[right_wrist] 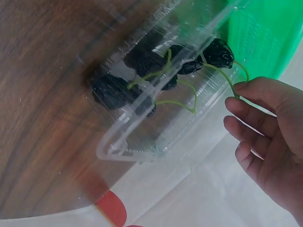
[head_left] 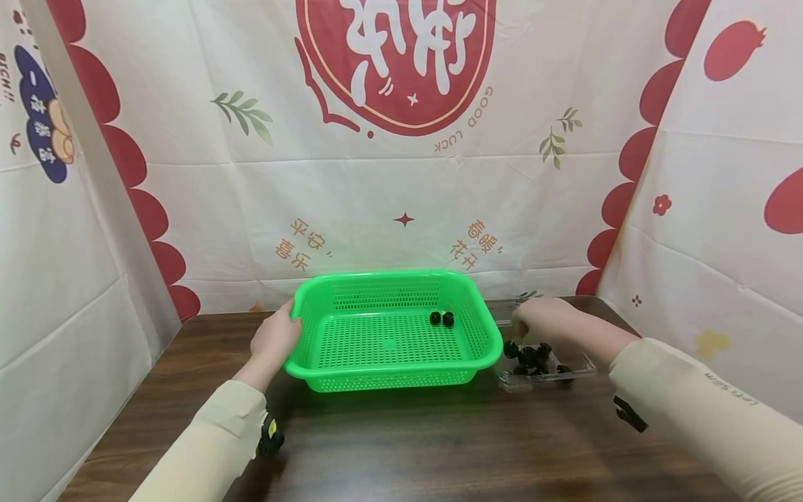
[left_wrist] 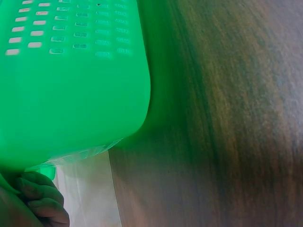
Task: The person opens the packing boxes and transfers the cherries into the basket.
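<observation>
A green plastic basket (head_left: 392, 367) with slotted walls stands on the table, two dark cherries (head_left: 442, 318) on its floor toward the right. Its left rim is gripped by my left hand (head_left: 276, 341), fingers curled at the edge in the left wrist view. Right of the basket, a clear plastic box (head_left: 517, 381) holds several dark cherries (head_left: 532, 359) with green stems. Over this box, my right hand (head_left: 555, 321) pinches a green cherry stem (right_wrist: 226, 79) between thumb and finger. Which cherry it belongs to is hard to tell; the other fingers are loosely bent.
The dark wooden table (head_left: 401, 446) reaches toward me in front of the basket. A white printed cloth (head_left: 401, 188) hangs close behind the basket and along both sides. The box's clear rim (right_wrist: 128, 125) crosses in front of some cherries in the right wrist view.
</observation>
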`<state>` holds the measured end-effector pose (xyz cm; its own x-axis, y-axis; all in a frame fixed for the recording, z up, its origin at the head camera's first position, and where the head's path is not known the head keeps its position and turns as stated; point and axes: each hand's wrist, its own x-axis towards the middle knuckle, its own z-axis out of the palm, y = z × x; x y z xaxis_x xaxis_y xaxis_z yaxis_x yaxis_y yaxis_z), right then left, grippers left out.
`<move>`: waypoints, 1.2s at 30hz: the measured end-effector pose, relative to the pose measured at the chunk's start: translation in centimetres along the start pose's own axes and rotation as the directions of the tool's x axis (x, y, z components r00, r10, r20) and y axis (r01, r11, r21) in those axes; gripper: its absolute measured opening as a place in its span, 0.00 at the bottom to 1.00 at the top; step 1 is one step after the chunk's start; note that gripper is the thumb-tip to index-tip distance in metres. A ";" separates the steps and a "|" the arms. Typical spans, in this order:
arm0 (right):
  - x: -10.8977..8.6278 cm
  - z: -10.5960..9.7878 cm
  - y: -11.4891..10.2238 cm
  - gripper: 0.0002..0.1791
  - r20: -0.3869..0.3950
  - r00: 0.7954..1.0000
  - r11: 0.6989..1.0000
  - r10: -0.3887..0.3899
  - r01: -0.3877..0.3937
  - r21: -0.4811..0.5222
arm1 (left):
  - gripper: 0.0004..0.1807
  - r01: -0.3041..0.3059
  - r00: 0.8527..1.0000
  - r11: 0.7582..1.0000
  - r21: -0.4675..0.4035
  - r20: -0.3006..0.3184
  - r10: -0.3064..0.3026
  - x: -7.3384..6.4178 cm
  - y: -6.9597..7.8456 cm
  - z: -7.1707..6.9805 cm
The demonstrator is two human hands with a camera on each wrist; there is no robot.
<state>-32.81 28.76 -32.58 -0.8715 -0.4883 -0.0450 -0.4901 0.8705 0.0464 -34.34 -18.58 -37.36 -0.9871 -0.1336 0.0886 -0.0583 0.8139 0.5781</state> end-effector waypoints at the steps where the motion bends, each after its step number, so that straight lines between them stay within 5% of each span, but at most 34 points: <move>1: 0.0 -0.2 0.0 0.12 0.006 1.000 1.000 0.005 -0.005 0.011 | 0.30 0.000 1.000 1.000 0.000 -0.002 0.000 0.0 0.0 0.0; 11: -0.2 -2.1 -0.3 0.09 0.022 0.999 0.999 0.046 -0.046 -0.001 | 0.31 -0.003 1.000 1.000 -0.004 0.001 0.003 -0.2 0.1 -0.1; 30: 1.1 -4.8 -1.0 0.18 -0.078 0.994 0.994 -0.072 0.065 -0.089 | 0.30 -0.003 1.000 1.000 -0.008 0.013 0.003 0.2 -0.1 0.1; 36: 1.5 -6.0 -1.7 0.13 -0.061 0.996 0.994 -0.058 0.052 -0.093 | 0.30 -0.005 1.000 1.000 -0.006 0.011 0.005 0.3 -0.3 0.1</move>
<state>-33.39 26.16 -26.77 -0.8410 -0.5409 0.0135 -0.5343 0.8342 0.1368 -34.61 -18.76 -37.58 -0.9890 -0.1229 0.0824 -0.0523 0.8114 0.5822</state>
